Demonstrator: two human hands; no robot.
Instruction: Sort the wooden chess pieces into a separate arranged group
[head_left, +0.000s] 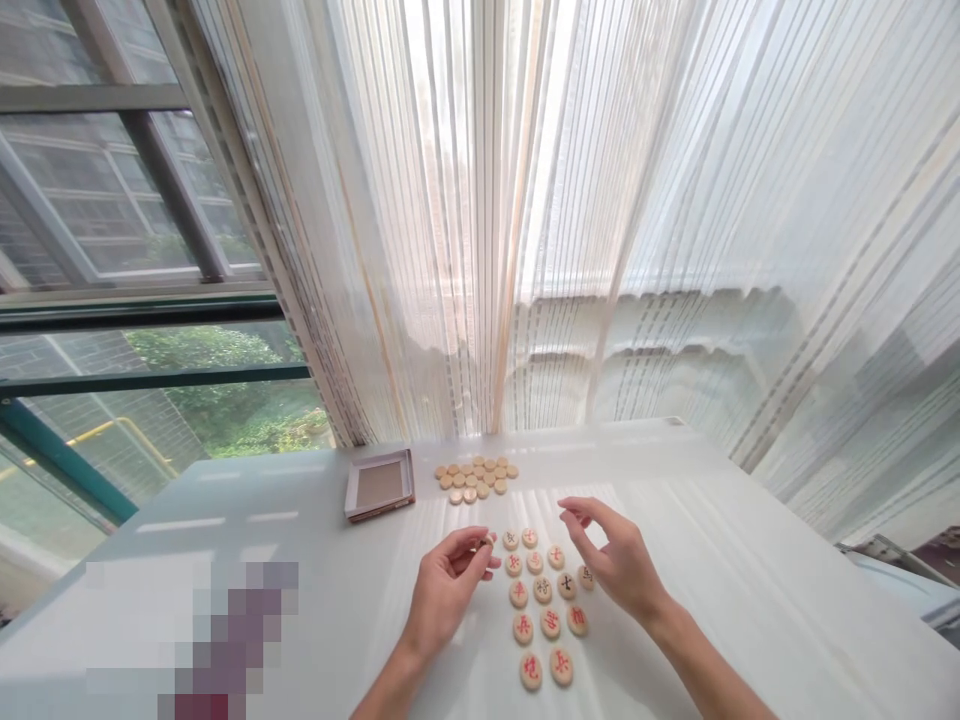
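At our far left, we see a window [150, 285] with green shrubs [225, 380] beyond it. Below it, a blurred patch of large squares [225, 630] covers part of the white table [322, 570]. Further right, near the table's far edge, an open shallow box [380, 486] lies with its inside showing. Our left hand [448, 588] comes next, its thumb and fingers pinching one small round piece [486, 543], held just left of the marked pieces. Beyond that hand, to the right of the box, a loose cluster of pale round pieces [478, 474] lies on the table, and behind it hangs a sheer striped curtain [491, 250]. In the middle, between our hands, the marked pieces [550, 623] lie flat in five rough rows, most with red characters and a few with black. Our right hand [611, 552] hovers beside their right side, its grasp released, fingers bent, thumb and forefinger tips near each other but apart
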